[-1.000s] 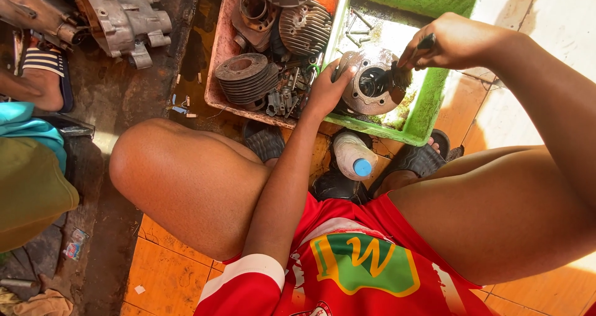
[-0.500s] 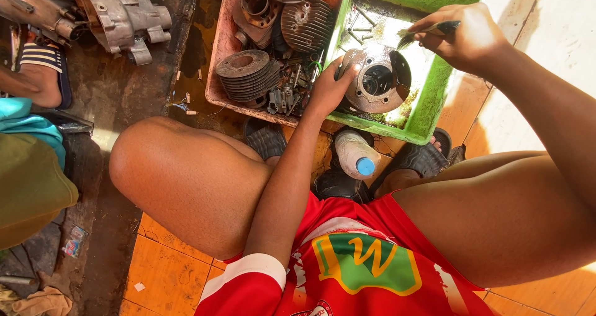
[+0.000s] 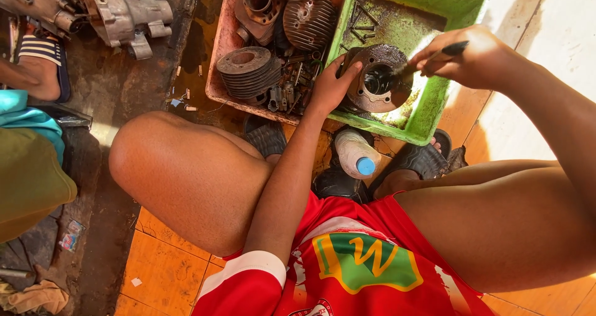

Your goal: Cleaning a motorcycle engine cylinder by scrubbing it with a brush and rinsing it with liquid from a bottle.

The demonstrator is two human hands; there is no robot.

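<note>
Steadying a round metal engine part (image 3: 380,80) with my left hand (image 3: 329,86), fingers curled on its rim, I keep it tilted inside the green plastic tray (image 3: 428,114). My right hand (image 3: 478,58) is clenched on a dark-handled brush (image 3: 434,56), bristles at the part's central bore.

Item: engine part. Cast metal, disc-shaped, rusty-brown and wet-looking. Judged heavy, rigid and likely slippery with grime; best taken by the outer rim, as the left grip does, not by the bore.

Item: brush. Thin, light, stiff handle; pinched near its middle.

Item: green tray. Shallow, grimy floor, a few loose bolts (image 3: 363,24) at the far end.

Item: pink tray (image 3: 217,74), just left of the green one. Holds finned cylinders (image 3: 247,71), grey and ridged, plus small greasy hardware.

Item: plastic bottle (image 3: 355,154), blue cap, between my sandalled feet.

Item: grey engine casing (image 3: 124,12), on the dark floor, far left.
</note>
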